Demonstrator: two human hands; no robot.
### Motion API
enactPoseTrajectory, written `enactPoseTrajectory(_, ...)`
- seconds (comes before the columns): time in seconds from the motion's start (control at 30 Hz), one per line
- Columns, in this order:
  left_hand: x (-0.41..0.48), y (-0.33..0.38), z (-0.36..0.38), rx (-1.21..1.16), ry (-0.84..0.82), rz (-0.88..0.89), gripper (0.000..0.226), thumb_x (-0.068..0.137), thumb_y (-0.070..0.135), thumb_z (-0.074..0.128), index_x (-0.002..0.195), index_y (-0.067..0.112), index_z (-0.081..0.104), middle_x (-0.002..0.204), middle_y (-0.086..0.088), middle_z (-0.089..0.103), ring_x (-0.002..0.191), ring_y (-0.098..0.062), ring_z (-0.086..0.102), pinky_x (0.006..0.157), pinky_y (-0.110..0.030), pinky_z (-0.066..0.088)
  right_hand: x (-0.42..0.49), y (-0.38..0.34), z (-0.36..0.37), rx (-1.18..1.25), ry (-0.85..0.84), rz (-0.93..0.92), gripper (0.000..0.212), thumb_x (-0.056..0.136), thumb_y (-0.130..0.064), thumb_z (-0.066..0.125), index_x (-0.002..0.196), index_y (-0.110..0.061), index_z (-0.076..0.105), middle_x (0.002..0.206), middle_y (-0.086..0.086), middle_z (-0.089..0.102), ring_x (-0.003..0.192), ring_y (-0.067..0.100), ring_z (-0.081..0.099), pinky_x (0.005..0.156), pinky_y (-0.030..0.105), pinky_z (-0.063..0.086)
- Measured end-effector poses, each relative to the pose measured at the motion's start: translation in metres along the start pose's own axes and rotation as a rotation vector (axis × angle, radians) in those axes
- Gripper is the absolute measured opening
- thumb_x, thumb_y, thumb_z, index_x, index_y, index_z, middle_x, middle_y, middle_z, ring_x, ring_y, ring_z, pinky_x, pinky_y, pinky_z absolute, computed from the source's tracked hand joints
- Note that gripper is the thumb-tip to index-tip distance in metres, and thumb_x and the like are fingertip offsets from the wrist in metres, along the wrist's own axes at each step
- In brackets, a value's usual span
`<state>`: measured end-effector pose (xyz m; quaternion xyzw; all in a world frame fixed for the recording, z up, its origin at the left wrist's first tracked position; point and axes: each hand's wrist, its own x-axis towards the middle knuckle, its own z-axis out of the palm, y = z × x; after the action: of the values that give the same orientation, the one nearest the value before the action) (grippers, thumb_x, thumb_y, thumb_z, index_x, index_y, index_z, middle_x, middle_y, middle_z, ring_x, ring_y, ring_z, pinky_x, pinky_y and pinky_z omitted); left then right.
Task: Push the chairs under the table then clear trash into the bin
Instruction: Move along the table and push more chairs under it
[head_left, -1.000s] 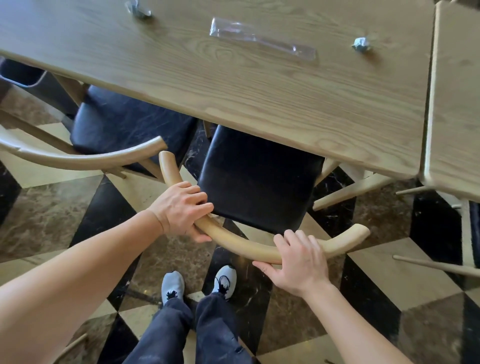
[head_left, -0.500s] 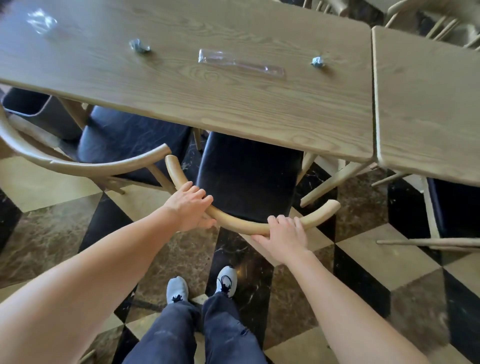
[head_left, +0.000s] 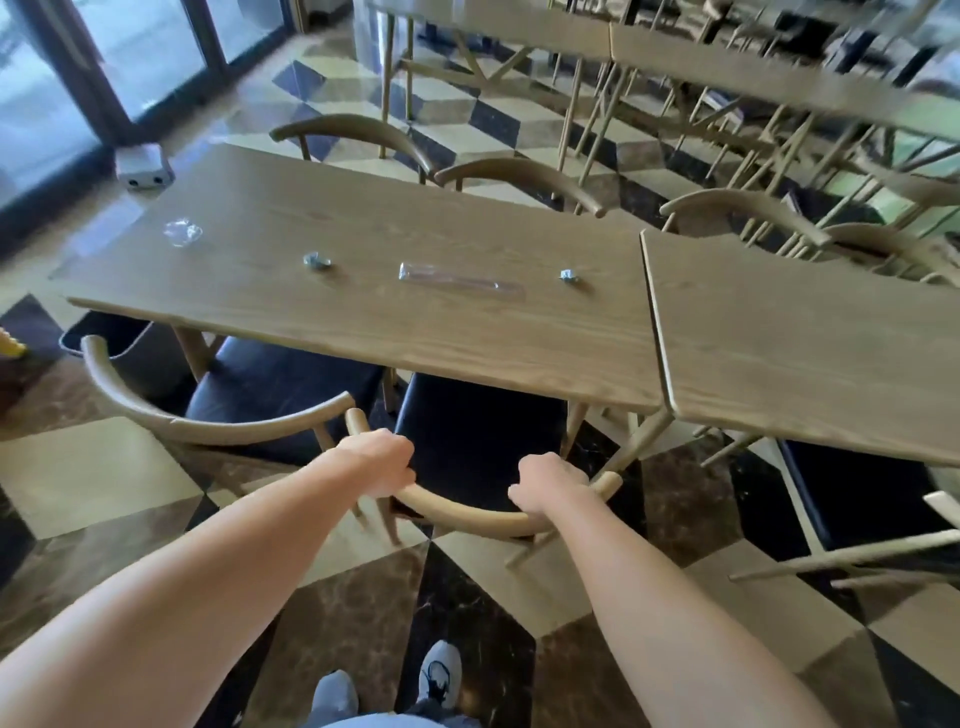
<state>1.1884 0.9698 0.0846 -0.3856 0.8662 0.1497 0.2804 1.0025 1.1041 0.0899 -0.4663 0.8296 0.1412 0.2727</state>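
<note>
A: Item: armchair (head_left: 478, 441), black seat partly under the bench (head_left: 363, 312). Looks rigid, moderately heavy; best held by the curved backrest rail.

B: Grip: left hand (head_left: 379, 462) and right hand (head_left: 550, 486) both closed round that rail.

A: Containers: dark bin (head_left: 111, 343) at bench's left end, contents hidden. Clear wrapper (head_left: 460, 283) lies on the bench.

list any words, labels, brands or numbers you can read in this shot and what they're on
None can be read.
The long clear wrapper on the table: no print visible.
The crumpled clear plastic and two small wads: no print visible.
The white box on the floor: no legible marking.
</note>
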Motion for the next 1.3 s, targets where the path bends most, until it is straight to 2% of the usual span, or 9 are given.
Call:
enactPoseTrajectory(0.07,-0.006,-0.008,-0.018,-0.016,0.045,-0.029,0.018,0.098,0.032,0.05,0.1,0.021,0.065,0.092,-0.001,0.06,0.079,-0.018,0.061,0.061,-0.032,0.047,-0.001,-0.005,-0.021,0.013,0.024,-0.016,0.025,0.1,-0.032,0.051,0.113,-0.014,0.061,0.11,0.008,0.062,0.09,0.028,0.057,0.073,0.037,0.046)
enactPoseTrajectory(0.17,-0.014,-0.018,-0.041,0.006,0.086,-0.046,0.019,0.098,0.031,0.05,0.102,0.02,0.065,0.091,0.0,0.061,0.079,-0.019,0.062,0.058,-0.031,0.044,-0.001,-0.012,-0.047,0.04,0.05,-0.045,0.02,0.098,-0.029,0.05,0.106,-0.014,0.061,0.105,0.007,0.061,0.091,0.028,0.059,0.071,0.036,0.046)
enactPoseTrajectory(0.33,-0.026,-0.031,-0.057,-0.026,0.168,-0.1,0.018,0.097,0.031,0.049,0.095,0.02,0.063,0.089,0.002,0.06,0.081,-0.02,0.062,0.062,-0.034,0.05,-0.001,-0.023,-0.065,0.051,0.066,-0.097,0.018,0.098,-0.029,0.05,0.1,-0.014,0.059,0.106,0.008,0.061,0.088,0.029,0.057,0.068,0.034,0.042)
enactPoseTrajectory(0.5,-0.043,-0.062,-0.046,-0.086,0.233,-0.149,0.019,0.095,0.034,0.046,0.098,0.032,0.065,0.087,0.008,0.063,0.078,-0.013,0.063,0.06,-0.032,0.05,0.008,-0.057,-0.071,0.006,0.067,-0.163,0.016,0.096,-0.025,0.05,0.103,-0.014,0.06,0.106,0.007,0.06,0.091,0.029,0.058,0.068,0.034,0.042)
enactPoseTrajectory(0.63,-0.059,-0.101,-0.04,-0.118,0.276,-0.204,0.015,0.097,0.032,0.049,0.084,0.031,0.058,0.081,0.007,0.06,0.074,-0.014,0.062,0.061,-0.033,0.05,0.015,-0.107,-0.075,-0.019,0.088,-0.231,0.011,0.096,-0.025,0.049,0.099,-0.016,0.056,0.106,0.006,0.059,0.091,0.028,0.057,0.072,0.035,0.043)
enactPoseTrajectory(0.87,-0.078,-0.205,-0.02,-0.158,0.331,-0.324,0.015,0.096,0.037,0.055,0.088,0.026,0.053,0.083,0.006,0.059,0.072,-0.012,0.059,0.055,-0.028,0.041,0.029,-0.215,-0.078,-0.055,0.157,-0.334,0.015,0.095,-0.028,0.05,0.108,-0.02,0.054,0.116,0.006,0.062,0.108,0.03,0.06,0.078,0.037,0.045)
enactPoseTrajectory(1.0,-0.087,-0.279,-0.019,-0.203,0.356,-0.353,0.009,0.094,0.033,0.053,0.091,0.025,0.055,0.088,0.005,0.06,0.077,-0.015,0.061,0.061,-0.032,0.048,0.04,-0.282,-0.089,-0.055,0.181,-0.315,0.017,0.095,-0.027,0.049,0.109,-0.019,0.054,0.114,0.006,0.06,0.094,0.027,0.056,0.078,0.037,0.046)
enactPoseTrajectory(1.13,-0.094,-0.347,-0.017,-0.216,0.393,-0.353,0.01,0.095,0.033,0.052,0.097,0.025,0.058,0.095,0.004,0.062,0.085,-0.019,0.064,0.073,-0.037,0.056,0.052,-0.351,-0.091,-0.043,0.213,-0.326,0.021,0.095,-0.028,0.047,0.112,-0.019,0.055,0.118,0.007,0.061,0.105,0.029,0.058,0.086,0.04,0.048)
enactPoseTrajectory(1.3,-0.098,-0.406,-0.015,-0.191,0.418,-0.333,0.014,0.096,0.031,0.05,0.103,0.023,0.06,0.102,0.001,0.064,0.096,-0.023,0.067,0.077,-0.038,0.056,0.058,-0.417,-0.09,-0.105,0.23,-0.389,0.023,0.096,-0.028,0.046,0.115,-0.017,0.055,0.122,0.008,0.06,0.112,0.03,0.056,0.091,0.041,0.046)
